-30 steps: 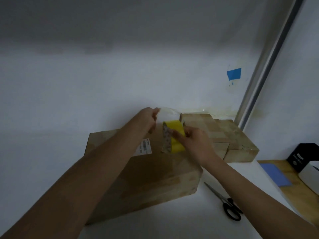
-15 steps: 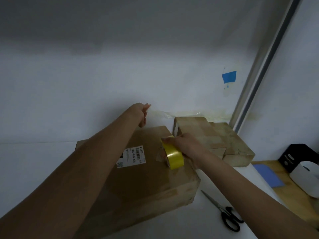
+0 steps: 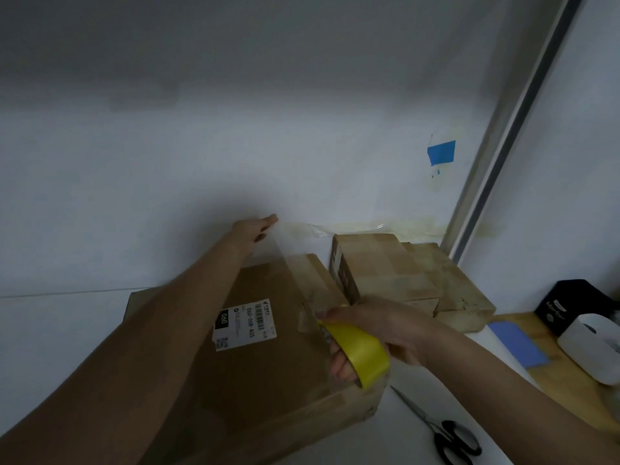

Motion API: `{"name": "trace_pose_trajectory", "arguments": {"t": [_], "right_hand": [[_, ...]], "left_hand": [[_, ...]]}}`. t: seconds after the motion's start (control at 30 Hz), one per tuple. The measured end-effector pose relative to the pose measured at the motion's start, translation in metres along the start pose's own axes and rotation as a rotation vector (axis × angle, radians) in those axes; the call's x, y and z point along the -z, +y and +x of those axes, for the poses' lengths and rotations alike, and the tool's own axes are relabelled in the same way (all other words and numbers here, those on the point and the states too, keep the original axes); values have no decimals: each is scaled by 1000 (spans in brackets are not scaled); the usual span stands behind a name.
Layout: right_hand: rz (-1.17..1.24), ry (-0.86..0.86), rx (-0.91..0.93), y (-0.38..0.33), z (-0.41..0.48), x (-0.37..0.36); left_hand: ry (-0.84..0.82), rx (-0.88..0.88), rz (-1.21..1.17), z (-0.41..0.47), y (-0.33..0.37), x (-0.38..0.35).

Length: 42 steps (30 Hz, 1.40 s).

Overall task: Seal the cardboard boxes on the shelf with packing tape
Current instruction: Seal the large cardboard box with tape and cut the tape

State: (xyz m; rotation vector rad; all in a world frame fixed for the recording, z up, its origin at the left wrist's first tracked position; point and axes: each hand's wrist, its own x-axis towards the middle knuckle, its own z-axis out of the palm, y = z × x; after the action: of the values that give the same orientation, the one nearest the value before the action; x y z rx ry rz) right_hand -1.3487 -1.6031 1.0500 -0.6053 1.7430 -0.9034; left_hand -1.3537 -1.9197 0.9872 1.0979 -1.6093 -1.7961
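Passing over scissors (image 3: 446, 437) at lower right, untouched. Just above them, grips the yellow roll (image 3: 360, 350) in the right hand (image 3: 385, 327), fingers curled round and through it, at the near right corner of the box (image 3: 268, 374) in mid-frame. Stretches clear tape (image 3: 295, 263) from roll up-frame along the box's right side, long axis near to far, seemingly lifted off the cardboard at the far end. Carries the free end beyond the far edge on the left hand (image 3: 253, 231), fingers nearly straight; pinched or merely stuck, cannot tell. Probably calls next for lowering and smoothing, with the right hand nearer.
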Motion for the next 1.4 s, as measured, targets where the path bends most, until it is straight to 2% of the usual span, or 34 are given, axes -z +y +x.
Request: {"name": "trace_pose_trajectory", "arguments": {"t": [0.13,0.33,0.57,0.7,1.2,1.4], "right_hand": [[25,-39,-24,-3,2,-4],[72,-56,-46,-3,-2,-2],[272,-111,-163,1,1,0],[281,-109,-180,0,0,-1],[196,-74,-140,3,5,5],[183,-70,-126,5,5,10]], "left_hand": [[-77,29,80,7,-18,-3],[-92,-77,218,5,-31,-11],[-131,-282,645,9,-47,-10],[-113,-313,760,11,-50,-9],[-277,-29,1059,6,-41,-25],[-329,20,1044,15,-42,-21]]}}
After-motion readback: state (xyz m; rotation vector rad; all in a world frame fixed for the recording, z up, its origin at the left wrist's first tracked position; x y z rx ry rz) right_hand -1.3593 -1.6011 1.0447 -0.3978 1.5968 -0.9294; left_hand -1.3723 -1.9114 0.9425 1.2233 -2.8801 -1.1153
